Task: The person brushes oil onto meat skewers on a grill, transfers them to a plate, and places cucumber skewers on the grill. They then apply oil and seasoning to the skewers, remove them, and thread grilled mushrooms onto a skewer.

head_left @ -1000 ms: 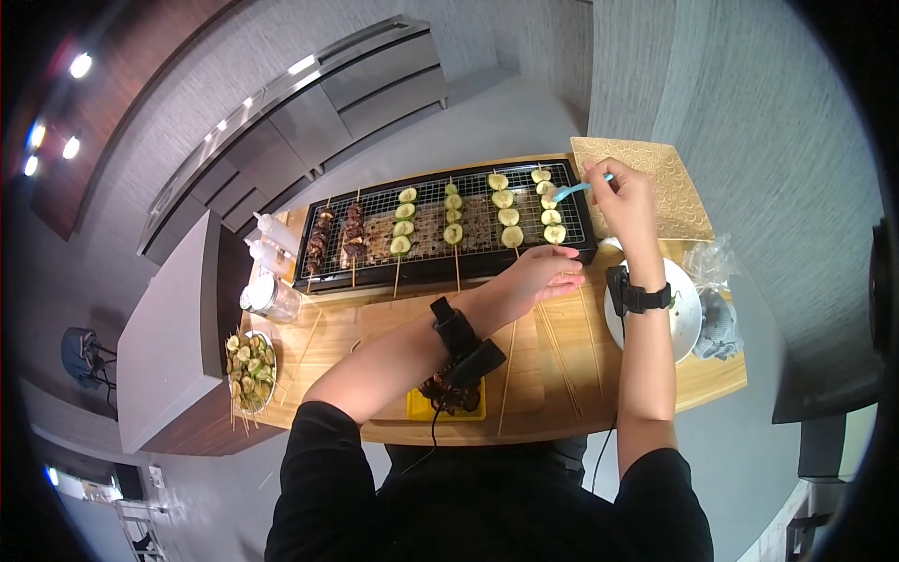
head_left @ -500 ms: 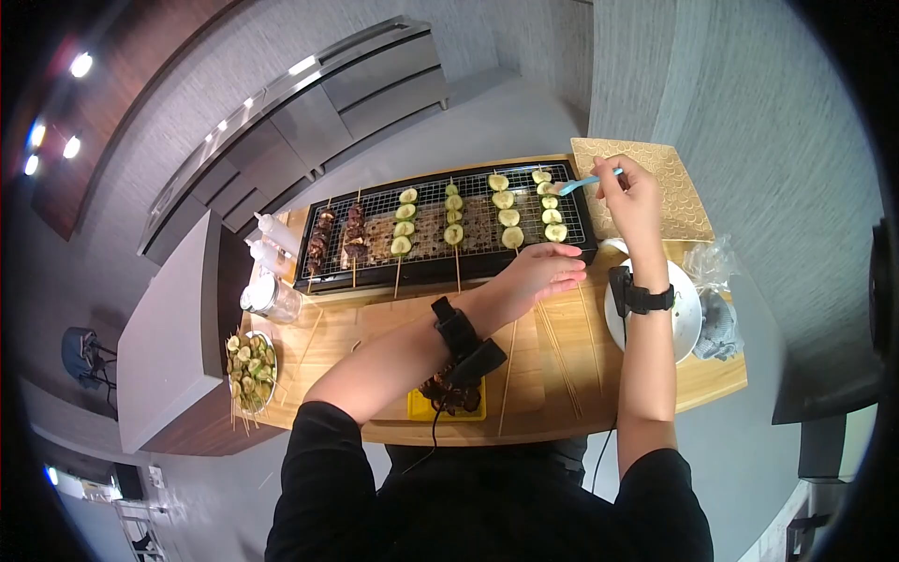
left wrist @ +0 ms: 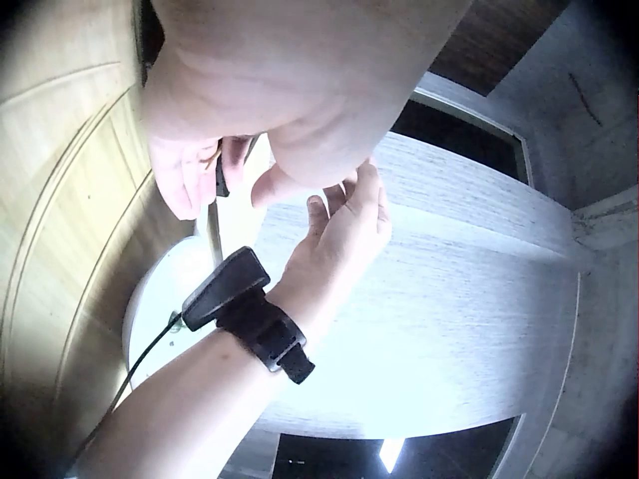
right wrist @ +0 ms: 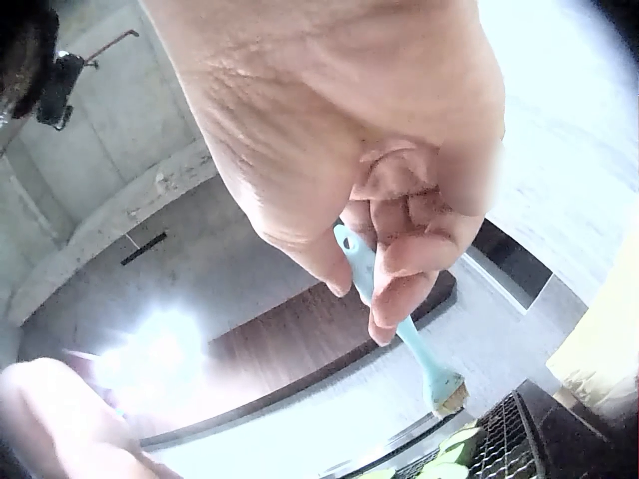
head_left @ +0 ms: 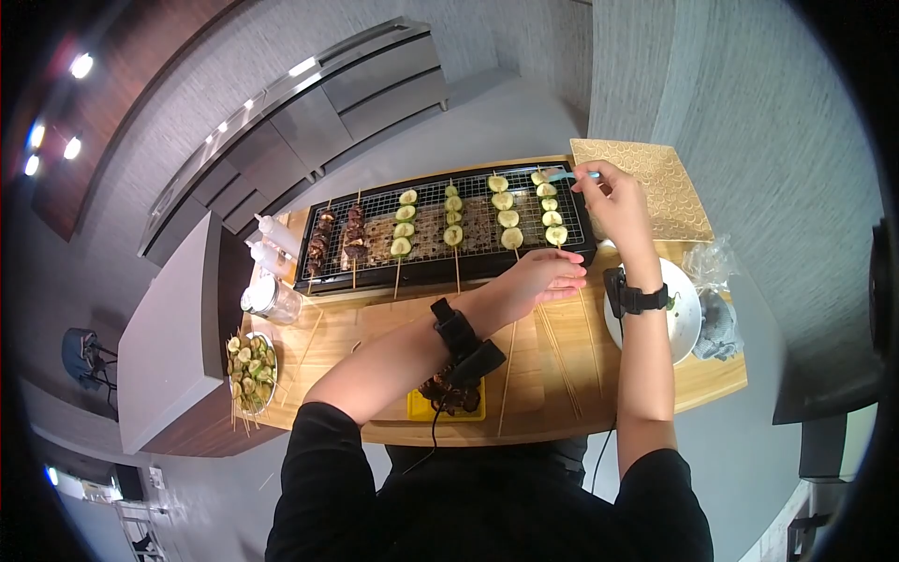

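Observation:
My right hand (head_left: pixel 613 201) pinches a light-blue basting brush (right wrist: pixel 424 364) by its handle. The bristles (right wrist: pixel 452 401) are at the far end of the rightmost zucchini skewer (head_left: pixel 552 217) on the grill (head_left: pixel 431 272). My left hand (head_left: pixel 541 279) is at the near edge of the grill, by that skewer's stick end. In the left wrist view a bit of stick (left wrist: pixel 214 157) shows between its thumb and fingers, which pinch it; the palm hides most of the grip. More zucchini skewers (head_left: pixel 404 225) and two meat skewers (head_left: pixel 355 234) lie across the grate.
Two squeeze bottles (head_left: pixel 272 259) and a glass jar (head_left: pixel 273 302) stand left of the grill, above a plate of zucchini skewers (head_left: pixel 251 370). A yellow tray (head_left: pixel 420 407) of meat is under my left forearm. Bare sticks (head_left: pixel 560 365), a white plate (head_left: pixel 688 328) and a gold board (head_left: pixel 684 211) lie right.
My right hand has moved the brush along the rightmost zucchini skewer toward its far end. The left hand stays in nearly the same place.

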`<action>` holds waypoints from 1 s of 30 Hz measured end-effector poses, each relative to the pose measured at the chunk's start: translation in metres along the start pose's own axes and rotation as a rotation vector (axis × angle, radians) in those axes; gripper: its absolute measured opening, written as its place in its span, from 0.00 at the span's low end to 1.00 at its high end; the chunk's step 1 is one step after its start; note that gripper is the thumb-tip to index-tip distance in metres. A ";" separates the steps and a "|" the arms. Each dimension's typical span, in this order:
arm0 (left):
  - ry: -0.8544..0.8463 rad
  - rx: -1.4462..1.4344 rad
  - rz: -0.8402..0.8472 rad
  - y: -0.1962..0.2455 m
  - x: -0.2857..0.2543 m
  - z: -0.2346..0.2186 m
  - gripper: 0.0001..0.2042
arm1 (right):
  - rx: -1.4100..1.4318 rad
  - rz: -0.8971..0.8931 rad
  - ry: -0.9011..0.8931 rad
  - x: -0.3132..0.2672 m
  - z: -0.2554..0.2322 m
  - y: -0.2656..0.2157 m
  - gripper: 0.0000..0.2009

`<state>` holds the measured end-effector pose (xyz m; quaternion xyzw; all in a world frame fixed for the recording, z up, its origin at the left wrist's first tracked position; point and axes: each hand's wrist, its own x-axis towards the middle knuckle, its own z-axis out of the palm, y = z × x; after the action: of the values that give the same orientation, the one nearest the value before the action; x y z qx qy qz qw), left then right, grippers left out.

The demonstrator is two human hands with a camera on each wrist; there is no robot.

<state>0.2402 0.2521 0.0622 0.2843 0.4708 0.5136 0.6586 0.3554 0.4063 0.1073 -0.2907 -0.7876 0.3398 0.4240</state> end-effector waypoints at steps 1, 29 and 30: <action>0.002 -0.011 -0.016 0.000 0.000 0.000 0.19 | 0.003 0.002 -0.008 -0.001 0.000 -0.003 0.09; 0.059 0.077 0.231 0.027 -0.181 -0.044 0.11 | 0.298 -0.051 -0.005 -0.014 -0.002 -0.047 0.09; 0.139 0.065 0.278 0.021 -0.191 -0.052 0.10 | 0.329 -0.055 -0.012 -0.017 -0.003 -0.054 0.09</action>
<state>0.1781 0.0727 0.1226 0.3316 0.4878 0.6026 0.5375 0.3564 0.3624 0.1424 -0.1938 -0.7316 0.4541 0.4702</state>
